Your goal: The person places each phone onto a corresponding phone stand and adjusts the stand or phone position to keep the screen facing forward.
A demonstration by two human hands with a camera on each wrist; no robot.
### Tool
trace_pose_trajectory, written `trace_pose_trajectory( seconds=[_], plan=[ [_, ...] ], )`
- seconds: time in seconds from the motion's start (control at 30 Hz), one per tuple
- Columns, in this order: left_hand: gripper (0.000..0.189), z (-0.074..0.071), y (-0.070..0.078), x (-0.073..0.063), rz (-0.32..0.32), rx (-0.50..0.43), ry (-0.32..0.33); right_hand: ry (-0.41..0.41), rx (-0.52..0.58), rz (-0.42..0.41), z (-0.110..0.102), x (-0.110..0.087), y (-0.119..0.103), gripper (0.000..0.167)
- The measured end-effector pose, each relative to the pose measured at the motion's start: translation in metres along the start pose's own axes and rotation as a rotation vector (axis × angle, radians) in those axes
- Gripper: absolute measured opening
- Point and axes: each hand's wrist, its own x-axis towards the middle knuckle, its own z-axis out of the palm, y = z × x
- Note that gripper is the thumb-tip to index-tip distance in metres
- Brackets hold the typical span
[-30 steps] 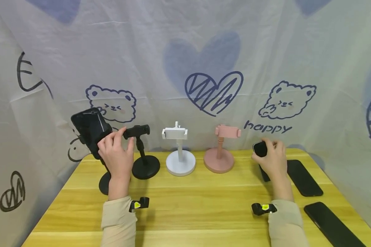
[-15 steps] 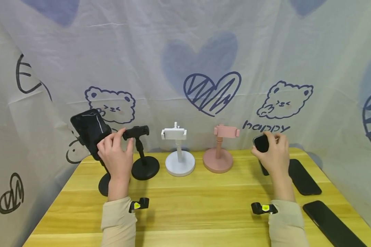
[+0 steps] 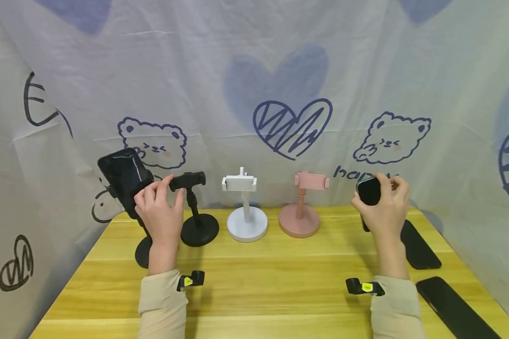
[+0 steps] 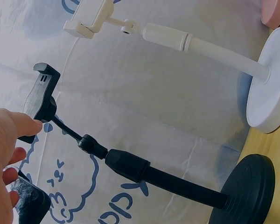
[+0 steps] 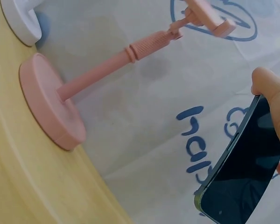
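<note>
Cloth: behind your fingers, pale creased fabric printed with hearts and bears.
Tabletop: beneath your fingers, flat wood-grain surface in yellow.
Black stands: the gripped stand, a slim pole on a round base, meets your left fingers; the loaded stand, just left of them, carries a slanted glossy phone.
Between your two hands: a smooth white stand, then a pink stand with a ribbed collar, nearest your right fingers.
Left hand: your left hand appears to pinch the clamp's near end with thumb and index.
Right hand: your right hand pinches the held phone by its edges.
Held phone: flat, dark-glassed, round-cornered, its long axis running downward from your right fingers, well right of the clamp.
Lying phones: one upper phone, one lower phone, right of your right fingers.
Clamp: short black clamp, hooked at its end; your left hand is nearer.
</note>
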Motion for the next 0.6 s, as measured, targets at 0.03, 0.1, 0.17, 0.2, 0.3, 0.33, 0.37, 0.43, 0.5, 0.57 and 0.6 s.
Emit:
trace_pose_trajectory(
  seconds=[0.03,0.1,0.17,0.2,0.3,0.33,0.37,0.43,0.5,0.57,0.6],
  plan=[
    [0.033,0.0,0.0,0.0,-0.002,0.0,0.0,0.003,0.005,-0.002,-0.001,0.001,-0.001,0.056],
    [0.033,-0.001,0.0,-0.001,-0.009,0.0,-0.002,0.009,0.013,-0.003,-0.004,0.002,-0.003,0.056],
    [0.033,-0.001,0.0,-0.002,-0.013,0.002,-0.005,0.011,0.013,-0.004,-0.006,0.003,-0.006,0.056],
    [0.033,-0.001,0.0,-0.002,-0.014,0.002,-0.008,0.015,0.013,-0.004,-0.008,0.003,-0.007,0.056],
    [0.033,0.0,0.0,-0.003,-0.012,0.0,-0.012,0.027,0.02,-0.009,-0.012,0.005,-0.012,0.057],
    [0.033,0.0,-0.001,-0.002,-0.01,0.001,-0.012,0.033,0.026,-0.011,-0.014,0.006,-0.013,0.057],
    [0.033,0.0,-0.001,-0.002,-0.008,0.001,-0.013,0.036,0.031,-0.011,-0.015,0.007,-0.015,0.057],
    [0.033,0.001,0.0,0.0,-0.006,-0.001,-0.012,0.044,0.04,-0.013,-0.017,0.01,-0.018,0.058],
    [0.033,0.0,0.0,0.001,-0.007,0.0,-0.015,0.046,0.045,-0.014,-0.018,0.012,-0.02,0.057],
    [0.034,0.0,0.001,0.002,-0.013,0.004,-0.021,0.049,0.051,-0.014,-0.019,0.014,-0.021,0.057],
    [0.034,0.0,0.001,0.001,-0.017,0.007,-0.025,0.05,0.054,-0.015,-0.02,0.014,-0.022,0.057]
  ],
)
